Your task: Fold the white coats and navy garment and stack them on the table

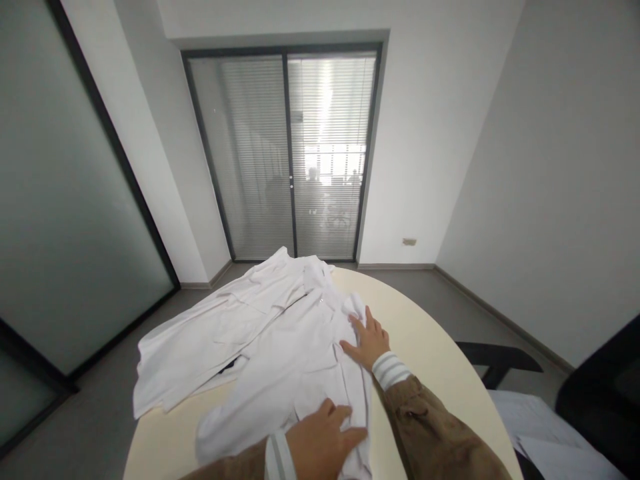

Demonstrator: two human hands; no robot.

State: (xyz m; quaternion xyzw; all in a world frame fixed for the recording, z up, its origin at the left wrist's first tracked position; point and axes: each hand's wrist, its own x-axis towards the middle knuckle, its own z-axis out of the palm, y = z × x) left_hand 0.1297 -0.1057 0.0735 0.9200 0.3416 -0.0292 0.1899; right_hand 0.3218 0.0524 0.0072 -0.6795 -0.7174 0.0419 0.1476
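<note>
A white shirt or coat (295, 340) lies spread over the round cream table (425, 347), with its front parted and a dark patch showing near the gap on the left. My right hand (370, 343) rests on the right edge of the garment, fingers apart on a rumpled part of the cloth. Nearer to me, my left hand (320, 440) lies over the lower right part, thumb and fingers apart. Folds and creases run between the two hands. Whether any cloth is caught under the fingertips is hidden.
A black chair with an armrest (500, 357) stands at the right, white cloth or papers (550, 427) on its seat. Beyond the table is a glass partition with blinds (327, 160). Frosted glass (65, 187) is at the left. The garment hangs over the table's left edge.
</note>
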